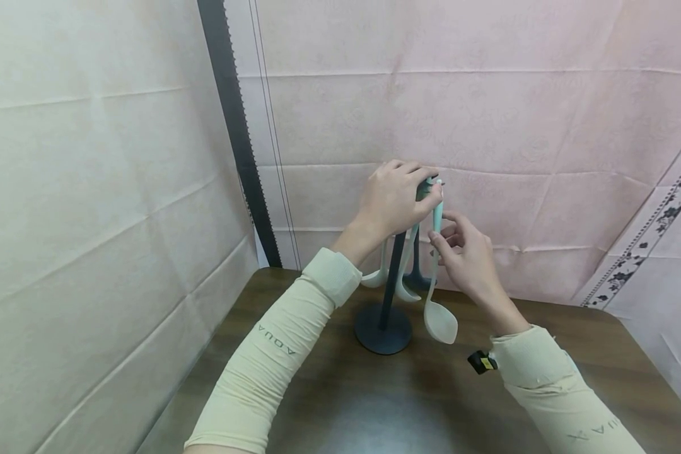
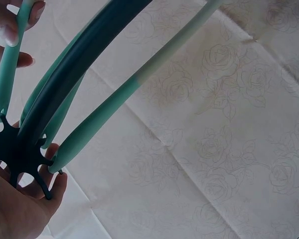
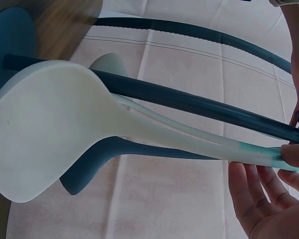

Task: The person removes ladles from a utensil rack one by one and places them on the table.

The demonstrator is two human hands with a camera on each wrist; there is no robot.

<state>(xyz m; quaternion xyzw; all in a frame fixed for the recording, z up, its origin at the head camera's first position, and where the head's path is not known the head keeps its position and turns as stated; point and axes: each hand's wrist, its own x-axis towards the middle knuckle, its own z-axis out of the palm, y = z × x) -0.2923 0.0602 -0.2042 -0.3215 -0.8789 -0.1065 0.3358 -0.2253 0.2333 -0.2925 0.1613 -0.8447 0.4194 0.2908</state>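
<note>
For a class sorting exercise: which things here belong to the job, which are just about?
Job: white mint-handled ladle; dark-blue round-based stand; other hanging utensils.

Surroundings: small black-and-yellow item, perhaps worn; brown wood-look table; pale floral cloth.

Head view: forward-down, farther off. Wrist views: close range, sharing the rack pole (image 3: pixel 164 96): 9-to-12 o'clock left, 10-to-3 right.

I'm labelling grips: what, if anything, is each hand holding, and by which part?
Right hand: a ladle, by its green handle's lower end. Left hand: the stand, by its hooked top.
</note>
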